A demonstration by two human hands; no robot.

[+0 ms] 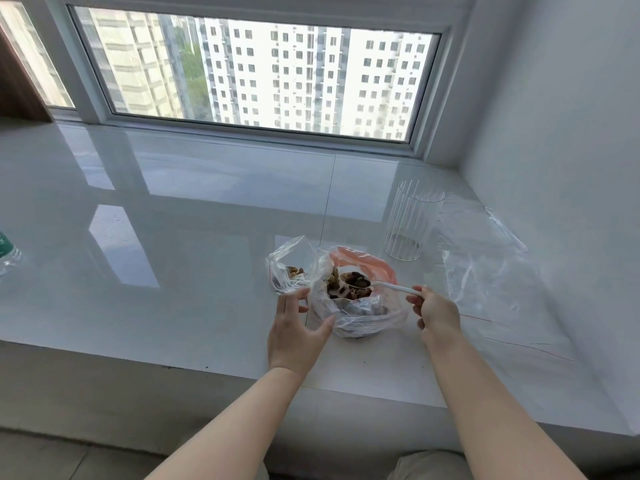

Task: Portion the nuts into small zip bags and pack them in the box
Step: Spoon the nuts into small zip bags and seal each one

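Head view: both bare forearms extend forward and upward from the lower edge of the frame over a glossy white sill (173, 209) below a window (256, 74). The left hand (299, 329) is held palm-down with the wrist straight; its fingers are spread and lightly bent, with the fingertips at the left rim of a large clear bag (356, 313), and whether they pinch the film or only touch it cannot be determined. The right hand (438, 315) is turned inward, its fingers curled around the end of a white spoon (391, 287), gripping the handle. The spoon points left, and its bowl is loaded with nuts (349, 284) at the open mouth of the bag. The bag stands on the sill between the two hands, with an orange item showing through its far side. A small bag (289, 265) containing a few nuts lies touching the large bag on its left. A clear ribbed cup (412, 221) stands upright behind and to the right. More clear bags (485, 261) lie flat beside the cup, near the right wall. A bottle (7, 252) is cut off by the left edge.
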